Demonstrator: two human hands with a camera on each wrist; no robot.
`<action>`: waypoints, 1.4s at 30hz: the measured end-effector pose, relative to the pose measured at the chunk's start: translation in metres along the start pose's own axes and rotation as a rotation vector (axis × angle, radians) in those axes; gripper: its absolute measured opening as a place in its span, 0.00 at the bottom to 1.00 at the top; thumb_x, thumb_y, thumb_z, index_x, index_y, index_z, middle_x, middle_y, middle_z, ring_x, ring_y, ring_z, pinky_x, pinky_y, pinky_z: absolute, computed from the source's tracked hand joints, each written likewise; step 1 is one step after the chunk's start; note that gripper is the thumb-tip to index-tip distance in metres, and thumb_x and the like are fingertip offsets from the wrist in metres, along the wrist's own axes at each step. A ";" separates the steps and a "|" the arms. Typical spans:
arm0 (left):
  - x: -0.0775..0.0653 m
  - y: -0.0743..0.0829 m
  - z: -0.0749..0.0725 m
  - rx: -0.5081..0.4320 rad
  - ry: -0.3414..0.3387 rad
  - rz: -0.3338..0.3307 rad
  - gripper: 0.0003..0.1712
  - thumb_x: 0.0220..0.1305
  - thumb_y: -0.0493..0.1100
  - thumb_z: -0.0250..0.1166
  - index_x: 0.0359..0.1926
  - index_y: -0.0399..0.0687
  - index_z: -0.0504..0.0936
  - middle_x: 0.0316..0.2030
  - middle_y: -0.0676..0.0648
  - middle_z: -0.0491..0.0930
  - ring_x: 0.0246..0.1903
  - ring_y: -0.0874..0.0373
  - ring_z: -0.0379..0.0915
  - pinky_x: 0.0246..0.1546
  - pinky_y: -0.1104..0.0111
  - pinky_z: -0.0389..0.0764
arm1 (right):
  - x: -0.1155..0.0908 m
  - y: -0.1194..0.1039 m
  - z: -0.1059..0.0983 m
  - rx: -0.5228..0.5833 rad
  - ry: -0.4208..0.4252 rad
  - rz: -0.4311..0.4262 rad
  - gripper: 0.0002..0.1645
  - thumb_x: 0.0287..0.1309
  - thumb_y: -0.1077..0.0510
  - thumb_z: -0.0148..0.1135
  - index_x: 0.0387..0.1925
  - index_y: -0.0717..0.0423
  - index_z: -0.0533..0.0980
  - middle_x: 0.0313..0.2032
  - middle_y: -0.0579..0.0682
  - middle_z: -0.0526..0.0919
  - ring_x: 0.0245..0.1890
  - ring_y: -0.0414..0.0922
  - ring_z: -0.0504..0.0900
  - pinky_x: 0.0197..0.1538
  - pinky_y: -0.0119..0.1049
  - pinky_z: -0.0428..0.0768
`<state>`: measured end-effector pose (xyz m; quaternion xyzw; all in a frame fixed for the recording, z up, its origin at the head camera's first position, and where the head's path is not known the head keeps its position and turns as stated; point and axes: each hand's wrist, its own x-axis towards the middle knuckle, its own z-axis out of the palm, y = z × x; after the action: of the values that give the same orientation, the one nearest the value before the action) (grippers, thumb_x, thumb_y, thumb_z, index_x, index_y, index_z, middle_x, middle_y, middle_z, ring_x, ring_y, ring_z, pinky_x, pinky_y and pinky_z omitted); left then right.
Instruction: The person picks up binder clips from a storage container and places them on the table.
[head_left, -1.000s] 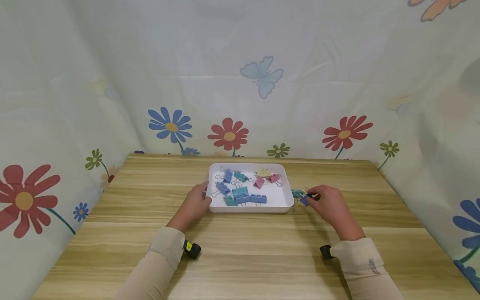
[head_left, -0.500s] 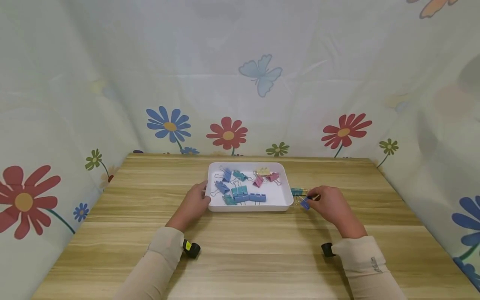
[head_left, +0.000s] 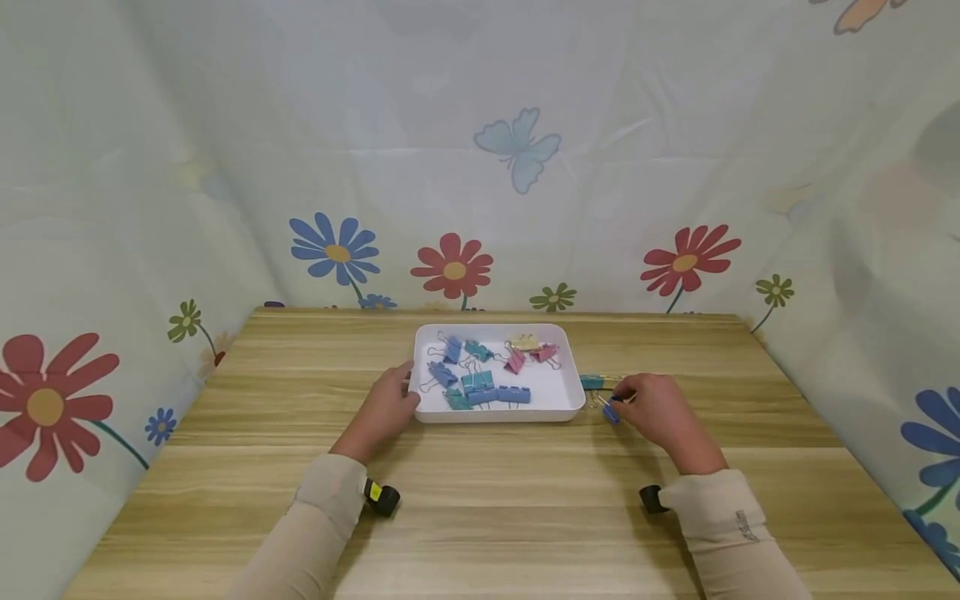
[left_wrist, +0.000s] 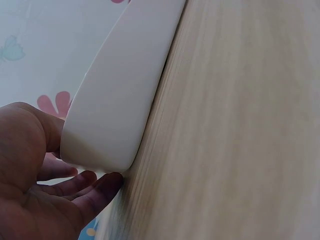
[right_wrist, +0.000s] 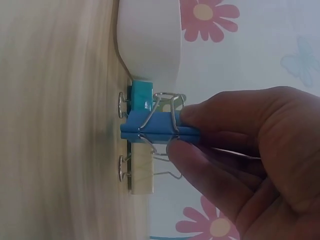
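My right hand [head_left: 662, 412] pinches a blue binder clip [right_wrist: 160, 126] between thumb and forefinger, just right of the white tray [head_left: 501, 415]. Its wire handles stand out on both sides in the right wrist view. Behind it, by the tray's right end, are a teal binder clip [right_wrist: 142, 95] and a cream one [right_wrist: 142, 172]; the held clip partly hides them. At the tray's left end, my left hand [head_left: 387, 410] holds the wall, thumb at the rim and fingertips low by the tabletop in the left wrist view. Several blue, teal, pink and yellow binder clips lie scattered inside the tray.
The tray stands on a wood-grain table [head_left: 510, 508], towards its back edge. A pale curtain printed with flowers [head_left: 453, 271] surrounds the table at the back and sides. Each sleeve cuff carries a black wrist camera [head_left: 386, 501].
The blue binder clip has tilted and shifted slightly towards me in my right hand, coming away from the teal clip. My left hand and the tray hold their place.
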<state>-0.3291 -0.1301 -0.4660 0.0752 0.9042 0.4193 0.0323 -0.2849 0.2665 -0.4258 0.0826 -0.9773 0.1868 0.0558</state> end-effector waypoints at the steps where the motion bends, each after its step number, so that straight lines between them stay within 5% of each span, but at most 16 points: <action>1: 0.000 0.000 0.000 -0.001 -0.001 0.000 0.35 0.64 0.37 0.51 0.72 0.35 0.57 0.64 0.34 0.67 0.63 0.43 0.68 0.64 0.52 0.70 | 0.000 0.000 0.001 -0.002 0.002 -0.001 0.09 0.54 0.58 0.67 0.34 0.62 0.84 0.32 0.54 0.86 0.32 0.48 0.82 0.39 0.47 0.82; 25: 0.002 -0.001 -0.001 -0.011 -0.013 -0.017 0.36 0.65 0.37 0.51 0.73 0.36 0.55 0.65 0.35 0.65 0.64 0.44 0.66 0.65 0.52 0.69 | 0.004 -0.003 0.013 0.014 0.004 0.120 0.14 0.56 0.57 0.64 0.38 0.65 0.83 0.38 0.60 0.86 0.38 0.54 0.82 0.44 0.51 0.81; 42: 0.002 -0.002 0.000 -0.007 -0.013 -0.030 0.36 0.65 0.38 0.51 0.73 0.37 0.56 0.65 0.36 0.65 0.65 0.44 0.66 0.66 0.52 0.68 | 0.009 0.000 0.021 0.006 0.109 0.092 0.16 0.57 0.56 0.65 0.39 0.66 0.83 0.39 0.63 0.86 0.41 0.58 0.83 0.46 0.53 0.80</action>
<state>-0.3312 -0.1312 -0.4676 0.0640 0.9036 0.4213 0.0446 -0.2955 0.2569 -0.4437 0.0276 -0.9750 0.1964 0.1001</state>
